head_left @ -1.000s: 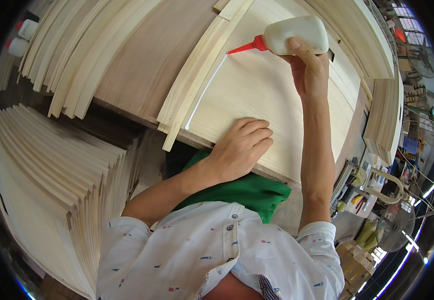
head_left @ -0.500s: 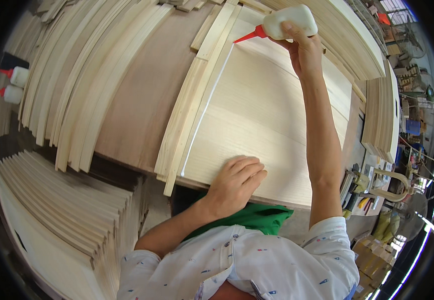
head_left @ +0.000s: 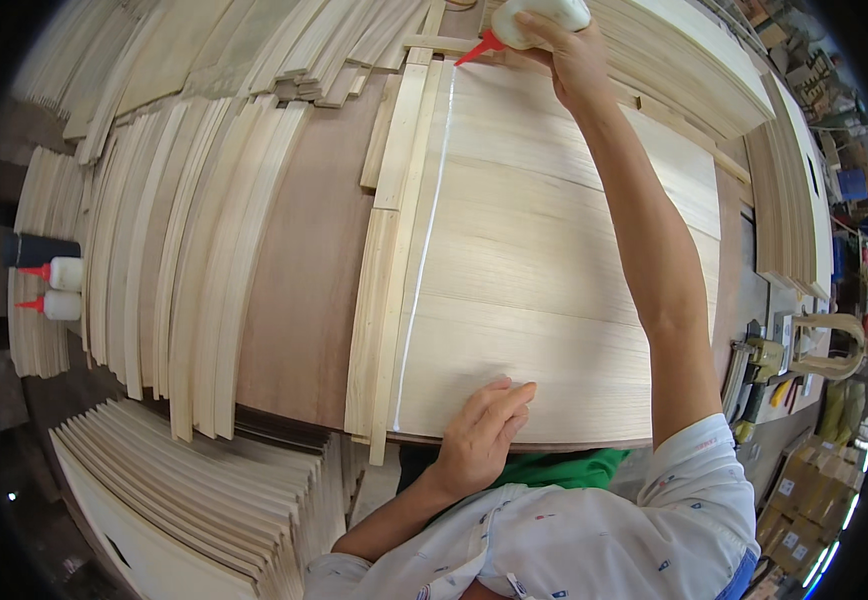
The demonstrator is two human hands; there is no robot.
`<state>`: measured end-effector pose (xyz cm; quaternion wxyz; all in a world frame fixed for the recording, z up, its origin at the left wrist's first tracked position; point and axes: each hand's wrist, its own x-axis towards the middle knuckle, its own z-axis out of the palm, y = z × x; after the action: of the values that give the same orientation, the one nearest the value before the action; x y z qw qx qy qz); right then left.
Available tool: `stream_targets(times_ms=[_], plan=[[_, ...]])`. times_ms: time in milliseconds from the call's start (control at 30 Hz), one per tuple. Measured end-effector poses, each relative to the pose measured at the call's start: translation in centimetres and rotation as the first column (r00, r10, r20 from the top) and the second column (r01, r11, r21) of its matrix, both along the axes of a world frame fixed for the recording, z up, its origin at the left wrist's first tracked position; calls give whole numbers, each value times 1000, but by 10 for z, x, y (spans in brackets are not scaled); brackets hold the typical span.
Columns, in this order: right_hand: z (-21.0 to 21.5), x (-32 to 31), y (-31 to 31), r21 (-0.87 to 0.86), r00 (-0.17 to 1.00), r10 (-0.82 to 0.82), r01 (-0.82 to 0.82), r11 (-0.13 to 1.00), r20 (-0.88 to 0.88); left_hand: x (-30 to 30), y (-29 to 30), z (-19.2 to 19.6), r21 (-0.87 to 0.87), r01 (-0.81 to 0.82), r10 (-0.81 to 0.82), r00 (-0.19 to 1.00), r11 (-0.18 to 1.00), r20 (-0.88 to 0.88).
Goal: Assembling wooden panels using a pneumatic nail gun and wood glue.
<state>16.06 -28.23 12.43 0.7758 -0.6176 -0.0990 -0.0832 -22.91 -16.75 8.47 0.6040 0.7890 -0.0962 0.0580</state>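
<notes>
1. At the far end of the panel (head_left: pixel 554 260), we saw the right hand (head_left: pixel 572 62) stretched out at full arm's length, its fingers wrapped tightly round a white glue bottle (head_left: pixel 544 14).
2. The bottle lay tipped on its side, its red nozzle (head_left: pixel 478 48) pointing left and down toward the panel's left edge.
3. A thin, shiny glue line (head_left: pixel 426 240) ran along that left edge from near the nozzle toward the near end of the panel.
4. The left hand (head_left: pixel 481 432) lay flat on the near end of the panel, fingers spread loosely and holding nothing, just right of the glue line.
5. Just left of the glue line, narrow wood strips (head_left: pixel 386 250) lay lengthwise against the panel's edge.
6. The panel and strips rested on a brown board (head_left: pixel 304 280).
7. Farther left, we noted rows of pale slats (head_left: pixel 174 270) lying side by side, and more stacked panels (head_left: pixel 184 500) at the lower left.
8. Two more white bottles with red nozzles (head_left: pixel 54 288) lay at the far left, well apart from both hands.
9. Some tools (head_left: pixel 769 375) sat at the right, beyond the board's edge.
</notes>
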Motion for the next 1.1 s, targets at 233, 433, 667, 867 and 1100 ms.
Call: stream_targets(times_ms=[233,433,667,867,1100], plan=[[-18,21,3,98,994,-82,74,992,72,2,1,5,-45,25,-26,1000,999,-17],[-22,23,-22,80,979,-186,180,980,87,3,-1,8,-50,42,-44,998,998,-36],[-13,2,-76,64,960,-268,263,963,82,0,-5,6,11,36,-36,999,999,12],[-15,-11,-138,68,951,-288,282,957,110,-3,-8,1,73,10,-15,998,997,56],[-9,-36,-216,39,898,-423,422,906,118,-8,-10,-6,114,-29,23,998,993,55]])
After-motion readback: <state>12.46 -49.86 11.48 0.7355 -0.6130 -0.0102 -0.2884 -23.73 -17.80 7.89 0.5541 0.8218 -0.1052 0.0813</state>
